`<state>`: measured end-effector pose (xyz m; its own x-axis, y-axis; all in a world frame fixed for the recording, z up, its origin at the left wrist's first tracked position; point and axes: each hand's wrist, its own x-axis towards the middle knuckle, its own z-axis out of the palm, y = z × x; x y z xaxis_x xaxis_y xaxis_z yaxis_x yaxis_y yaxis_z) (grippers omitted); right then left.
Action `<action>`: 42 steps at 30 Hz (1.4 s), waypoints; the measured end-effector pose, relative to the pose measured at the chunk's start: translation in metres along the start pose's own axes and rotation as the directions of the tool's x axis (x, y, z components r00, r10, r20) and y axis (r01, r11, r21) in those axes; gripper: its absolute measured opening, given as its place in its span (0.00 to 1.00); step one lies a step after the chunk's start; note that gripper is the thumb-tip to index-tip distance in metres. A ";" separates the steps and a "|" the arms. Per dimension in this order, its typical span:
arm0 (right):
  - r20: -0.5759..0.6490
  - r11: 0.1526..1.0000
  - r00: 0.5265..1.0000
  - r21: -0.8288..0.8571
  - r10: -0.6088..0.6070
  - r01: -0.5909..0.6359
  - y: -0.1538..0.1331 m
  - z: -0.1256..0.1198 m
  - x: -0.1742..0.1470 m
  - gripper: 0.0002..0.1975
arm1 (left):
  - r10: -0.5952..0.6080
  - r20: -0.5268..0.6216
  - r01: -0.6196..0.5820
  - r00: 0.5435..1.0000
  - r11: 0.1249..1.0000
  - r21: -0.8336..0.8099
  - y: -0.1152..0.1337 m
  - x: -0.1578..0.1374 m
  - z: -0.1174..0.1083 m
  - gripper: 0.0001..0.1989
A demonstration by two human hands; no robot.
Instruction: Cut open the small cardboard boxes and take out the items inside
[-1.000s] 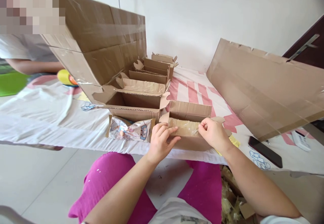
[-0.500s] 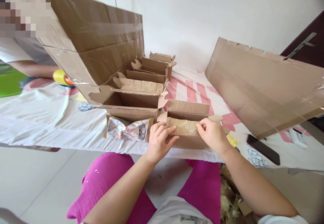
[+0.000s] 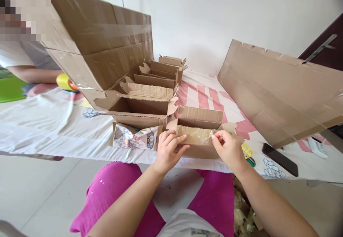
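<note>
A small open cardboard box [image 3: 200, 150] sits at the table's front edge, its back flap raised and its front flap folded outward. Clear tape [image 3: 194, 135] covers that front flap. My left hand [image 3: 169, 149] holds the box at its left end, fingers over the flap, thumb lower on the front. At the flap's right end my right hand [image 3: 227, 147] pinches the tape's loose end between thumb and forefinger; a small lifted bit shows at the fingertips. A printed snack-like packet [image 3: 136, 137] lies just left of my left hand.
Several open cardboard boxes [image 3: 142, 117] run in a row toward the wall, beside a large upright carton [image 3: 107, 44]. Another big cardboard sheet [image 3: 278, 90] stands right. A phone [image 3: 280, 159] and yellow packet [image 3: 247, 150] lie right. A co-worker's arm [image 3: 40, 75] is near a tape roll [image 3: 66, 82].
My right hand has shifted slightly right and down along the flap, and a small bit of tape now shows at its fingertips. The left hand has stayed in place.
</note>
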<state>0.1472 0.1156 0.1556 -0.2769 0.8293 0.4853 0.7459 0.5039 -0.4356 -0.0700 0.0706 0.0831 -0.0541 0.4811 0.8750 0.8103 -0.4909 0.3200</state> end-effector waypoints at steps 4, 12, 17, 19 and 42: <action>0.044 0.998 0.997 -0.043 0.057 -0.055 -0.004 0.002 0.005 0.11 | 0.021 -0.002 -0.021 1.000 1.000 0.010 -0.001 0.000 0.000 0.14; -0.054 0.983 0.990 -0.135 -0.131 0.123 -0.009 0.011 0.003 0.07 | 0.016 -0.012 -0.016 1.000 1.000 -0.006 0.000 -0.001 -0.001 0.15; -0.101 0.922 0.941 -0.260 -0.323 0.288 -0.006 0.015 -0.005 0.08 | 0.014 -0.016 -0.014 1.000 1.000 -0.010 0.002 -0.002 0.000 0.15; -0.081 0.903 0.929 -0.276 -0.362 0.328 -0.005 0.016 -0.006 0.08 | 0.006 -0.015 -0.006 1.000 1.000 -0.016 0.002 -0.002 -0.001 0.15; -0.178 0.914 0.905 -0.205 -0.387 0.351 -0.013 0.020 -0.013 0.07 | 0.020 -0.021 -0.019 1.000 1.000 0.009 0.002 -0.002 -0.001 0.14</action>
<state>0.1289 0.1033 0.1403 -0.4315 0.5119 0.7428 0.7085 0.7020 -0.0723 -0.0685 0.0682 0.0828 -0.0505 0.4559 0.8886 0.8162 -0.4939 0.2997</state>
